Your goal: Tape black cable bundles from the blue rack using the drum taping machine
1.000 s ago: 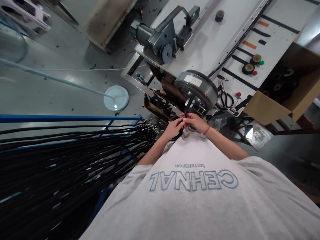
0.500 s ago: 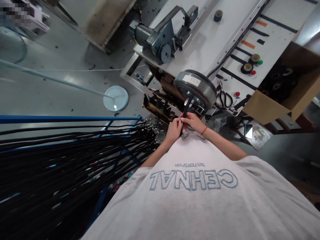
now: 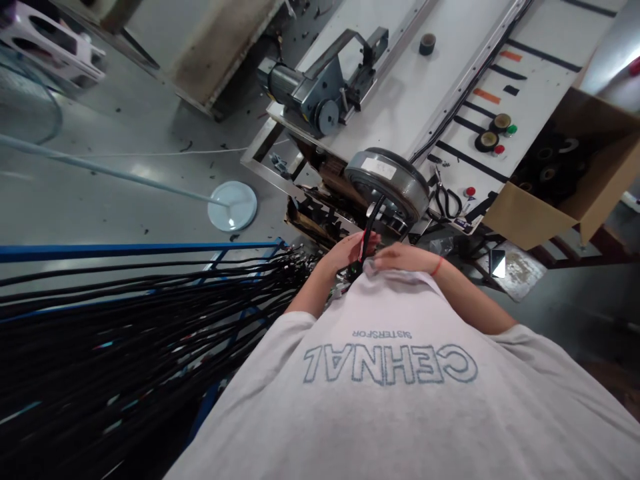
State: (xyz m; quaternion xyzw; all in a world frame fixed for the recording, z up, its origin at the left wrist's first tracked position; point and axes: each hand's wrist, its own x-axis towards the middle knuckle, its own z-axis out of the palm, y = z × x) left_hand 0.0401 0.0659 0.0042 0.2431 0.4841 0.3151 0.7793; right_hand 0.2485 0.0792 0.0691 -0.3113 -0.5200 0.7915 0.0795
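Now, left hand: my left hand (image 3: 350, 253) is closed around a slim black cable (image 3: 369, 230), with thin red strands (image 3: 361, 247) showing at my fingers.
Right hand: my right hand (image 3: 403, 257), a red string bracelet (image 3: 437, 266) at its wrist, lies just beside the left at the front of my pale printed T-shirt (image 3: 395, 400); whether its fingers pinch anything, I cannot tell.
Cable: it runs up from my left hand to the underside of a round grey metal drum (image 3: 415, 190) with a white label.
Bench: beyond the drum is a long white-topped workbench (image 3: 395, 110), carrying a dark grey motor unit (image 3: 313, 90) on the left and black-handled cutters (image 3: 447, 200) on the right.
Tape: two black tape rolls (image 3: 487, 141) sit near the red and green buttons (image 3: 511, 130); an open brown cardboard box (image 3: 530, 217) at the bench's right side holds more rolls.
Rack: to my left, a blue metal frame (image 3: 125, 249) stands by a mass of long black cables (image 3: 200, 300).
Floor: a white round base (image 3: 233, 215) with a slanting pole rests beyond it.
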